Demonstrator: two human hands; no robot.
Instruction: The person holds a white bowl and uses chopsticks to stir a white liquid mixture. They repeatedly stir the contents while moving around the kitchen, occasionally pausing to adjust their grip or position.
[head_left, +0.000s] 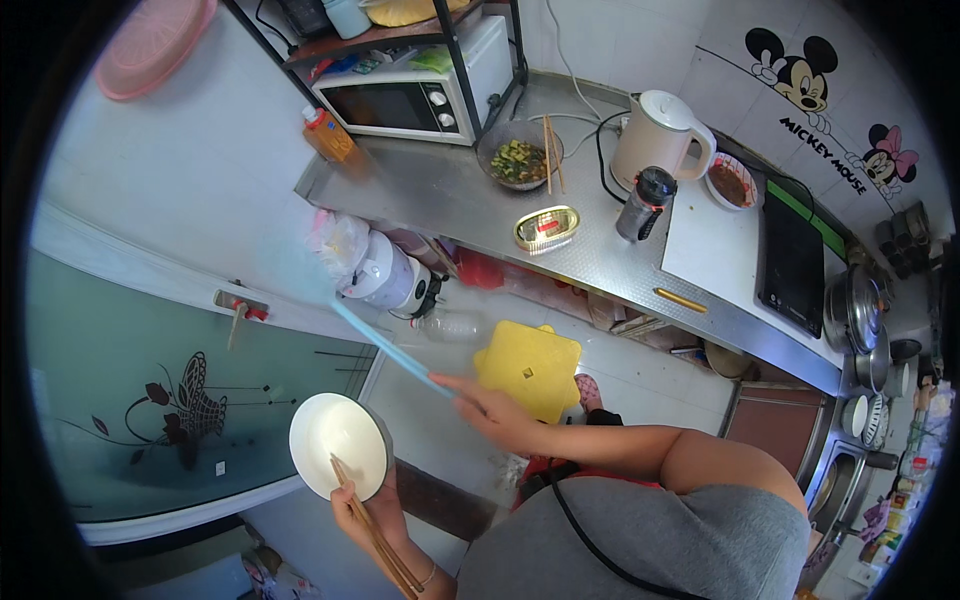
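My left hand (379, 510) holds a white bowl (330, 442) tilted so that its pale inside shows, together with a pair of wooden chopsticks (375, 536) whose tips lie over the bowl. My right hand (495, 412) is closed round a thin light-blue stick or handle (390, 349). Its far end reaches up beside the white rice-cooker-like appliance (386, 274), where a faint blue blur hides its shape. On the steel counter (435, 187) sit a glass bowl of chopped green food (517, 161) with chopsticks (553, 154) on its rim, and an oval gold tin (546, 228).
A frosted glass door (150, 405) stands at the left. A yellow plastic stool (529, 367) and a clear bottle (454, 325) are on the floor. A microwave oven (390, 105), electric kettle (660, 139), dark drink bottle (645, 206) and black induction cooker (793, 262) stand along the counter.
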